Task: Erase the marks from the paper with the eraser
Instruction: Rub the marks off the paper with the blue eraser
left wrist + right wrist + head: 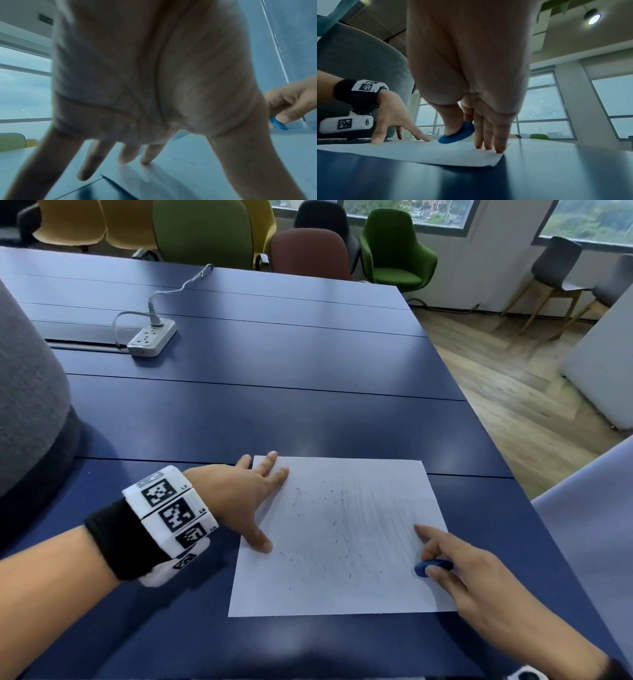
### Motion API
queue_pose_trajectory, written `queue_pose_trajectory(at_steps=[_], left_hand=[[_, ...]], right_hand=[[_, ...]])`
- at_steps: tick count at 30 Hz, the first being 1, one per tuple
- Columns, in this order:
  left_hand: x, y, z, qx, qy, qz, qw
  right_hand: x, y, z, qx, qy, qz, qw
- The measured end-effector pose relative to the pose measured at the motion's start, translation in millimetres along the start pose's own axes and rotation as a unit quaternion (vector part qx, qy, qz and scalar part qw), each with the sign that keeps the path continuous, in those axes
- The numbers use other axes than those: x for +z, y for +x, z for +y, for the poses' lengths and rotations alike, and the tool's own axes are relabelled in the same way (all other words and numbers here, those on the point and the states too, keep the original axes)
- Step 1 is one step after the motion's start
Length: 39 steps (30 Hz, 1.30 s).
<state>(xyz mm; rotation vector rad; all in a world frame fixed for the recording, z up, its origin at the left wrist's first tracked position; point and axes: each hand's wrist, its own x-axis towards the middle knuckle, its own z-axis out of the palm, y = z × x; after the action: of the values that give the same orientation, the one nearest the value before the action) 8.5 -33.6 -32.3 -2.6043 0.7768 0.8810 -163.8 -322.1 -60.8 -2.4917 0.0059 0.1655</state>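
Right hand [479,573] pinches the blue eraser [433,567] between thumb and a finger; other fingers straight, tips down on the paper [342,535] in the right wrist view. Eraser sits low at the paper's right edge, tilted, its lower end just above or on the sheet, cannot tell which. Faint pencil strokes and dark eraser crumbs [339,539] lie left of the grip, toward the left hand [239,498]. Left hand flat, fingers spread and straight, pressing the paper's left edge, thumb on the sheet, outer fingers reaching the far left corner. Paper lies flat on the blue table [274,364]. Table's right edge is close beside the right hand; bare tabletop beyond the paper. Power strip [152,337] far off past the left hand.
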Motion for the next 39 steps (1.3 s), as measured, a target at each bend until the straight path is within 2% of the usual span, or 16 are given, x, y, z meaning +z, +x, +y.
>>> queue_pose_trajectory(at_steps=[5,9,11,13,15,17,19,22,25,27,29,30,32,35,37,39], left_hand=[[13.0,-41.3,23.7,0.018,0.007,0.065,0.998],[28.4,-67.4,93.3,0.089,-0.06,0.048,0.993],[34.9,-60.8,129.6,0.118,-0.113,0.06,0.985],[46.3,-44.1,160.8,0.133,-0.136,0.111,0.976],[57.3,-29.6,179.9,0.119,-0.147,0.101,0.977],[71.2,-16.4,190.5,0.123,-0.142,0.138,0.972],[80.2,-10.7,190.0,0.135,-0.129,0.163,0.969],[92.7,-16.2,163.6,0.099,-0.129,0.192,0.968],[114.5,-31.9,115.3,0.0,-0.156,0.179,0.971],[106.8,-48.4,86.8,-0.091,-0.162,0.147,0.971],[101.6,-58.9,72.2,-0.148,-0.195,0.129,0.961],[95.6,-59.9,72.8,-0.151,-0.22,0.125,0.955],[93.3,-52.0,91.1,-0.092,-0.161,0.177,0.966],[102.8,-39.1,130.6,0.065,-0.068,0.215,0.972],[112.6,-37.9,124.7,0.054,-0.054,0.197,0.977],[119.7,-47.5,96.9,-0.01,-0.094,0.153,0.984]], right_hand=[[-1.0,-2.0,0.0,0.008,0.008,-0.023,1.0],[-4.8,-1.0,4.1,0.01,0.015,-0.039,0.999],[-6.2,-0.3,4.5,0.005,0.013,-0.043,0.999],[-7.2,0.0,4.6,0.0,0.015,-0.045,0.999],[-8.2,-0.1,5.8,-0.002,0.023,-0.048,0.999],[-8.9,0.3,8.0,0.002,0.035,-0.052,0.998],[-9.4,0.2,9.6,0.002,0.033,-0.051,0.998],[-9.7,-0.1,11.4,0.003,0.038,-0.051,0.998],[-10.6,-1.0,12.0,0.008,0.046,-0.058,0.997],[-11.6,-0.9,12.8,0.006,0.051,-0.061,0.997],[-12.4,-0.7,13.3,0.001,0.054,-0.065,0.996],[-12.5,-0.7,13.2,-0.002,0.053,-0.066,0.996],[-12.7,-1.5,12.7,-0.011,0.049,-0.064,0.997],[-13.2,-2.9,14.5,-0.017,0.047,-0.069,0.996],[-13.6,-2.9,15.1,-0.017,0.048,-0.072,0.996],[-13.7,-2.3,15.0,-0.016,0.044,-0.07,0.996]])
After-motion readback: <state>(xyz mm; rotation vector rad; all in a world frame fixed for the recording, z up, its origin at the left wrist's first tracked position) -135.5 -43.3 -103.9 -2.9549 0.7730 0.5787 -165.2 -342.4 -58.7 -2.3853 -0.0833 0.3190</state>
